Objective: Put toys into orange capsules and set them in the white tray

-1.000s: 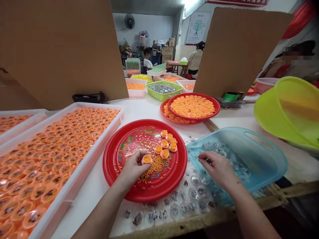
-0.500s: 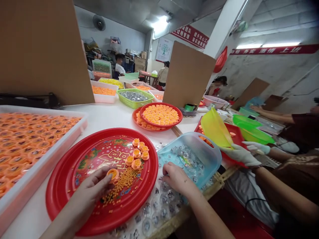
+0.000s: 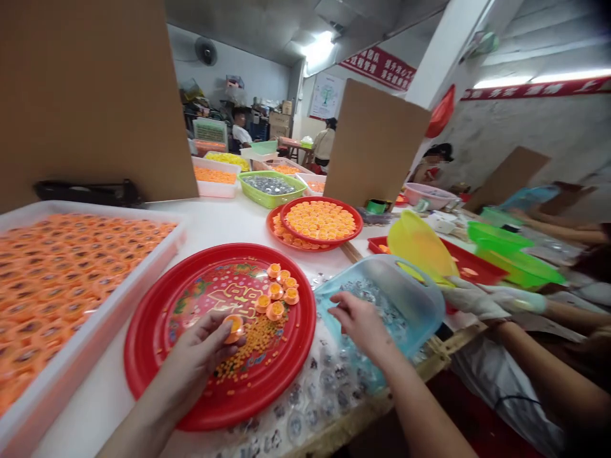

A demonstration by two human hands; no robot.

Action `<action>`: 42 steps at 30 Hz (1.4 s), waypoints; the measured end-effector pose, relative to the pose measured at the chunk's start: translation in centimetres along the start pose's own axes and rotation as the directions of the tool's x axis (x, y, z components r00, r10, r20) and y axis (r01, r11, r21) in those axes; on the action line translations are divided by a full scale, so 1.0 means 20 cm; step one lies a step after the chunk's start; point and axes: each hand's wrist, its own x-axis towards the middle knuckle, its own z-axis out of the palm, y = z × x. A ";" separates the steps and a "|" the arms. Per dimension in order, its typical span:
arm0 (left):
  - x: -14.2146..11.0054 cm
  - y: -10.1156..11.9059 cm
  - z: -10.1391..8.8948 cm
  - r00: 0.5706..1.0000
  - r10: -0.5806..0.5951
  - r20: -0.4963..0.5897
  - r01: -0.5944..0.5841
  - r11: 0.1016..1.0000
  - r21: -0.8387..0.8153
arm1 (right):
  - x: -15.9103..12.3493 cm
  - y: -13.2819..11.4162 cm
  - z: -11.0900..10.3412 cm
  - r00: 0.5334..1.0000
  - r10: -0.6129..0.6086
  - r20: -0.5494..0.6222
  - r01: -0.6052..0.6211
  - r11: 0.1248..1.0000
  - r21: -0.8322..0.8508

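My left hand pinches a small orange cup-shaped plastic piece above a red round tray. On the tray lie a pile of tiny orange-yellow bits and several more orange cup pieces. To the right, my right hand hangs over the left side of a translucent blue basket of small clear parts with dark print. Its thumb and fingers are apart, and I see nothing between them. Clear round parts are spread on the table below it.
A white tray full of orange pieces stands at left. Beyond the round tray are stacked red trays of orange pieces and a green basket. At right a co-worker's gloved hands are beside a yellow basin. Cardboard panels stand behind.
My right hand has lifted slightly, and its curled fingers have spread. My left hand still holds the orange cup piece. The view has shifted, and the co-worker's yellow basin sits lower.
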 end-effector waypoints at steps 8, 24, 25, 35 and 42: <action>-0.03 0.01 0.03 0.990 -0.013 0.142 0.032 0.991 -0.131 | 0.17 -0.47 0.22 0.841 -0.465 -0.276 0.530 0.809 0.254; 0.01 0.02 -0.01 0.992 -0.008 0.130 0.045 0.958 -0.283 | 0.14 -0.51 0.35 0.723 -0.687 -0.069 0.672 0.677 0.302; 0.01 0.03 -0.01 0.988 -0.007 0.156 0.051 0.959 -0.280 | 0.15 -0.51 0.34 0.738 -0.672 -0.070 0.651 0.680 0.337; -0.01 0.01 0.00 0.979 -0.022 0.202 0.055 0.986 -0.160 | 0.15 -0.47 0.31 0.801 -0.596 -0.058 0.534 0.667 0.519; 0.00 0.00 0.00 0.980 -0.017 0.198 0.041 0.992 -0.120 | 0.14 -0.48 0.28 0.764 -0.646 0.004 0.558 0.663 0.499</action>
